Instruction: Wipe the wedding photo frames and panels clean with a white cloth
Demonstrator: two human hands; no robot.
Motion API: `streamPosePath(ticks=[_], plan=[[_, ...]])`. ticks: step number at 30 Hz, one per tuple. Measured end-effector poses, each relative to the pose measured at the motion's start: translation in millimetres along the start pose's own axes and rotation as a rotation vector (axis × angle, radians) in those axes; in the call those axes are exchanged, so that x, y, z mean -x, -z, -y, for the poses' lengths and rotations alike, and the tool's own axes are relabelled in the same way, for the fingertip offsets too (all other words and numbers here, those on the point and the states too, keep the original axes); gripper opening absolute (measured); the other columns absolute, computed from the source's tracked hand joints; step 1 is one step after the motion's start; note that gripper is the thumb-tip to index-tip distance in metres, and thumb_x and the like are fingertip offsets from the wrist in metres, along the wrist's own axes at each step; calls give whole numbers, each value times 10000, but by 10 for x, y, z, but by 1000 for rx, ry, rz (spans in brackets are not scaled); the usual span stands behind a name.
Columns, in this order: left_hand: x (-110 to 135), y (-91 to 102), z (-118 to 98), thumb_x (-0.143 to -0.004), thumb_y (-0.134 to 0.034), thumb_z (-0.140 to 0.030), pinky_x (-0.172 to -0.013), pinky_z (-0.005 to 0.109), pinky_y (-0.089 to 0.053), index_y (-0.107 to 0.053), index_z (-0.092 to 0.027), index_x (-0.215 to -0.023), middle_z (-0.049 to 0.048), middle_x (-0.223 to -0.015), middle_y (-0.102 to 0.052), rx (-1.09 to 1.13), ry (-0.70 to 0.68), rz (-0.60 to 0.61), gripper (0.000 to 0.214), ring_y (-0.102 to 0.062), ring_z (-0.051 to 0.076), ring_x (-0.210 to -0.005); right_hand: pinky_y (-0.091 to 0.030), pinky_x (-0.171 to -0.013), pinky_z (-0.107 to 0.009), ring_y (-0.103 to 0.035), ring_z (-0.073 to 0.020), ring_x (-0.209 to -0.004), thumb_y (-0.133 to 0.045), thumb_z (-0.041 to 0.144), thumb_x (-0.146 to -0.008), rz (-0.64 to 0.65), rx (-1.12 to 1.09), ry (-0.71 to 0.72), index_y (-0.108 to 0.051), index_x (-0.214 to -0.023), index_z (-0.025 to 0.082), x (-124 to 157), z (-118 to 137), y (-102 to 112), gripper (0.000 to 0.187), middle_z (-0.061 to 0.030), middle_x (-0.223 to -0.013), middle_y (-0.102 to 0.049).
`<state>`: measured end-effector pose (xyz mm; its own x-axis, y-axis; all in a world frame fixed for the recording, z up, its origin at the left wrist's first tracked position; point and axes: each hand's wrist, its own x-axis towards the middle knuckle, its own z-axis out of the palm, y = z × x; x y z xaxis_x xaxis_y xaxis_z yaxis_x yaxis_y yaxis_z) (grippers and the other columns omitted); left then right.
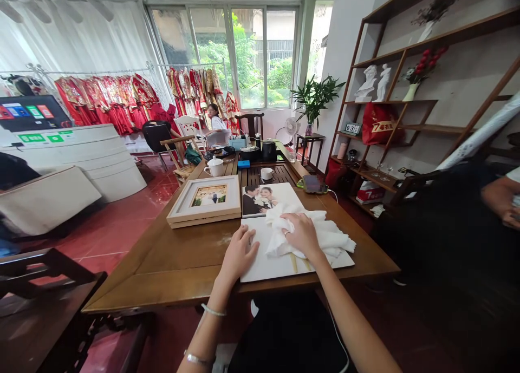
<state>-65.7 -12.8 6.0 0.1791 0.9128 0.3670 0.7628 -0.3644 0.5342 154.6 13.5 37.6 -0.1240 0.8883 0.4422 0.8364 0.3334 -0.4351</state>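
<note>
On the wooden table in front of me lies a flat white panel (260, 262), with yellowish strips near its front edge. My left hand (240, 251) rests at the panel's left edge, fingers apart and slightly bent, holding nothing. A crumpled white cloth (335, 235) covers much of the panel's right side. Fingers curled into that cloth, my right hand (301, 233) presses it down on the panel. Just behind the panel is a wedding photo print (254, 202), its right part overlapped by the cloth. Left of the print sit stacked light-wood picture frames (187, 202); the top one holds a small couple photo.
A white lidded cup (214, 167), a small white bowl (267, 173) and a phone (314, 184) with a cable stand farther back on the table (162, 270). Another person's hand (509, 210) is at the far right. A wooden chair (40, 286) stands at the left.
</note>
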Motion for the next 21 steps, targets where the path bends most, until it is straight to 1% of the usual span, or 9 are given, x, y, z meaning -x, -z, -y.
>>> streamPosePath(ticks=[2, 5, 9, 12, 14, 16, 18, 21], plan=[[1, 1, -10, -882, -527, -296, -1132, 513, -362, -622, -161, -1178, 177, -1369, -540, 2, 20, 4, 339, -432, 313, -1375, -434, -914, -436, -561, -280, -1057, -623, 129, -736, 19, -43, 46, -657, -1083, 241, 70, 42, 10, 366, -44, -1128, -703], [7, -2, -17, -888, -514, -298, -1144, 495, -348, -615, -144, -1197, 183, -1387, -523, 9, 46, 14, 360, -422, 307, -1384, -438, -924, -435, -574, -269, -1048, -637, 114, -717, 64, -121, 132, -659, -1076, 243, 263, 65, 90, 382, -41, -1109, -710], [17, -12, -11, -880, -531, -303, -1135, 485, -362, -623, -169, -1183, 166, -1380, -535, 24, 43, -7, 344, -438, 297, -1374, -436, -952, -465, -577, -281, -1087, -637, 97, -703, 122, -201, 243, -653, -1094, 250, 567, 41, 252, 420, -46, -1188, -689], [21, -22, -5, -879, -537, -307, -1133, 495, -362, -624, -174, -1181, 166, -1383, -535, 25, 46, -16, 341, -439, 300, -1373, -422, -992, -482, -568, -283, -1149, -632, 121, -731, 144, -225, 271, -637, -1139, 251, 672, -13, 325, 428, -56, -1246, -661], [23, -30, -1, -883, -535, -315, -1136, 496, -358, -622, -174, -1186, 164, -1380, -538, 18, 43, -17, 345, -438, 299, -1374, -423, -1003, -479, -558, -282, -1184, -622, 152, -760, 143, -212, 235, -625, -1171, 243, 650, -53, 333, 421, -75, -1307, -617], [25, -40, 6, -884, -539, -316, -1138, 493, -357, -623, -184, -1184, 153, -1370, -546, 10, 27, -27, 339, -444, 295, -1368, -446, -977, -466, -556, -285, -1191, -622, 186, -774, 136, -180, 171, -614, -1191, 240, 572, -80, 313, 421, -91, -1342, -577], [24, -48, 14, -881, -542, -309, -1136, 493, -361, -625, -192, -1178, 146, -1359, -555, 5, 5, -35, 330, -450, 292, -1363, -463, -950, -441, -567, -279, -1167, -629, 201, -775, 138, -150, 135, -597, -1209, 240, 464, -80, 275, 437, -95, -1323, -572], [17, -53, 24, -871, -547, -296, -1121, 504, -378, -631, -187, -1162, 152, -1346, -561, 5, -16, -37, 322, -448, 303, -1363, -456, -948, -413, -576, -266, -1134, -630, 186, -775, 157, -92, 144, -583, -1217, 220, 275, -19, 192, 445, -92, -1243, -611]])
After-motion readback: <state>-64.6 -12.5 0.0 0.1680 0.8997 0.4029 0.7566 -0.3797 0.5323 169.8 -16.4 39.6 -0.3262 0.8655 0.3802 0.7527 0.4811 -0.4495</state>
